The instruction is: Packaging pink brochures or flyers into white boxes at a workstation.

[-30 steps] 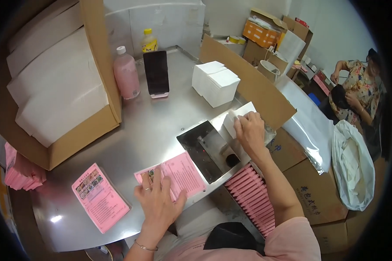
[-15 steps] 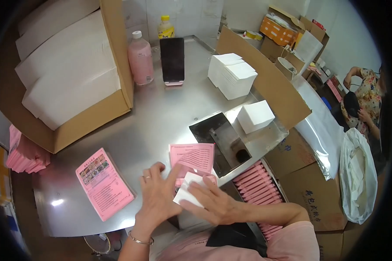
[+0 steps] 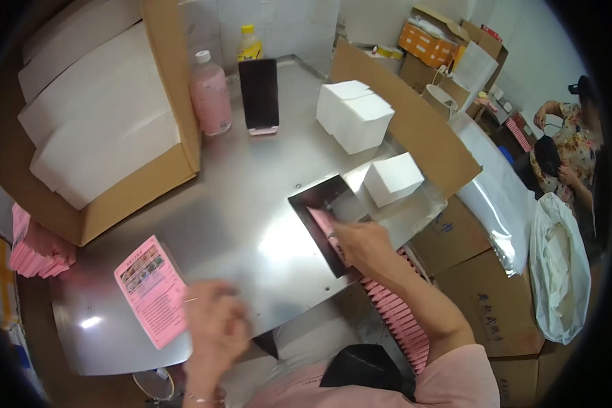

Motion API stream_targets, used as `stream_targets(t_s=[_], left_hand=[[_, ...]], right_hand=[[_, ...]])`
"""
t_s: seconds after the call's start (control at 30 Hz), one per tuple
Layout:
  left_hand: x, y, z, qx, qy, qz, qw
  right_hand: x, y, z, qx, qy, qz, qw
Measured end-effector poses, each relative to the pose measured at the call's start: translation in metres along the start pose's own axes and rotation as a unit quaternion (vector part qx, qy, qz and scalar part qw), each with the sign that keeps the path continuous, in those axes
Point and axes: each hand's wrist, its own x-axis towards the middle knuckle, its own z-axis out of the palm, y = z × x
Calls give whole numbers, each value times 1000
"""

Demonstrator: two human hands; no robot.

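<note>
**A:** Where was the right hand (image 3: 360, 241) at that moment?

**B:** Over the dark rectangular opening (image 3: 313, 204) in the steel table (image 3: 251, 224), just to the 3 o'clock side of the table's middle. Its fingertips were pinched on a pink packet (image 3: 321, 221), which lay tilted at the mouth of the opening.

**A:** And the left hand (image 3: 217, 326)?

**B:** Down at 6 o'clock, near the table's front edge, just beside the pink leaflet (image 3: 151, 289), which lay flat at 8 o'clock. It was too blurred to tell whether it was curled, loose or holding anything.

**A:** So which step would you call it?

**B:** By my reading, feeding the packet into the opening. The packet was at the rim, not yet inside.

**A:** What would the next move call for?

**B:** I'd judge keeping the packet flat and square to the opening's edges, then loosening the pinch once it sat in. The small white box (image 3: 392, 178) stood near at 2 o'clock from the hand, so the wrist had little room on that side.

**A:** Anything else close by?

**B:** Rows of pink packets (image 3: 401, 319) below the table edge at 5 o'clock.
</note>
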Motion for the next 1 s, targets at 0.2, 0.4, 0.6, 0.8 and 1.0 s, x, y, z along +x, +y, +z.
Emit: stream_targets(t_s=[0.2,0.4,0.6,0.8,1.0], left_hand=[[-26,-49,-66,229,123,-185,948],[-27,-62,-62,156,27,-193,968],[17,7,49,-4,-65,26,998],[11,7,52,55,-22,-9,998],[14,25,72,-49,-80,60,994]], right_hand=[[7,62,-33,-203,268,103,936],[14,78,-27,-78,303,112,943],[17,82,-29,-52,304,112,945],[11,84,-23,-40,311,93,945],[7,14,-3,41,307,-123,943]])
